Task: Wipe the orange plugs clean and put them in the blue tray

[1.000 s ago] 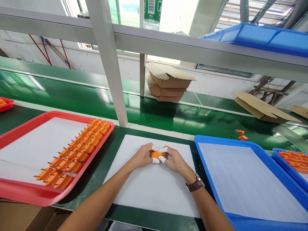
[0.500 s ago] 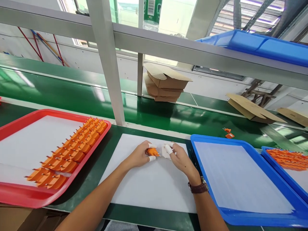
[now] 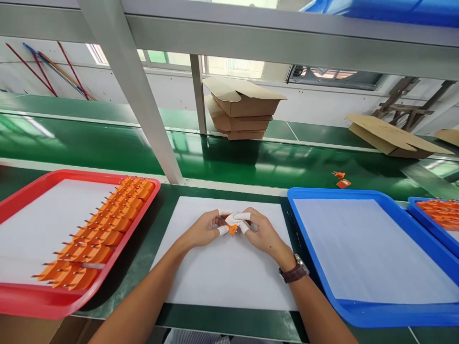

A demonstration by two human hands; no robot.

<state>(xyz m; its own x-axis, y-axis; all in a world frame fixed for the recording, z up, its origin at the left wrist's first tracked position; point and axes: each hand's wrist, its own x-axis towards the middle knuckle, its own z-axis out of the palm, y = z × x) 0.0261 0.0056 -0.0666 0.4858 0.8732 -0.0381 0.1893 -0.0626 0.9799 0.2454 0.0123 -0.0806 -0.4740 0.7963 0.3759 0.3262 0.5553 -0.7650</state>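
Over a white sheet [image 3: 229, 277], my left hand [image 3: 206, 230] grips an orange plug [image 3: 233, 230] whose metal pins point down towards me. My right hand [image 3: 263, 231] pinches a small white cloth [image 3: 234, 219] and presses it against the plug. White covers sit on several fingertips of both hands. The fingers and the cloth hide part of the plug. To the left, a red tray [image 3: 157, 188] holds rows of similar orange plugs [image 3: 103, 229], pins up.
At my right lies a blue tray [image 3: 311, 260] lined with white paper, with another blue tray [image 3: 416, 205] of orange pieces beyond. Cardboard boxes [image 3: 247, 110] stand behind the green conveyor [image 3: 222, 165]. A grey post [image 3: 143, 100] rises ahead on the left.
My right hand has brought the cloth left onto the plug. The plug has turned, its pins now facing down instead of right. The camera view has tilted downward.
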